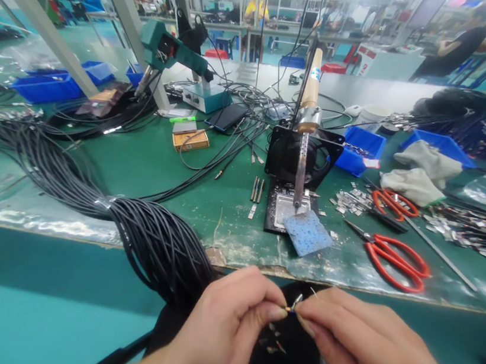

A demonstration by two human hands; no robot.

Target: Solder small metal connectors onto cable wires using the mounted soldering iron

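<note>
Above my lap, just in front of the table edge, my left hand (237, 315) and my right hand (368, 336) meet at the fingertips. Both pinch a short stretch of thin wires (290, 309), with yellow and blue showing and a small silvery-white strand sticking up. The far ends of these wires are hidden by my fingers. A soldering iron (309, 104) with a wooden handle points down beyond my hands, its tip over a metal tray (283, 210). Partly on that tray lies a blue sponge (309, 235). Left of my hands, a thick bundle of black cables (158, 242) hangs over the edge.
Red-handled scissors (398, 262) and a second red-handled tool (394, 205) lie on the right. Small metal connectors (352, 201) are scattered nearby. A black fan (283, 151) stands behind the iron. Blue bins (358, 152), gloves (413, 180) and loose cables (179, 188) surround the workspace.
</note>
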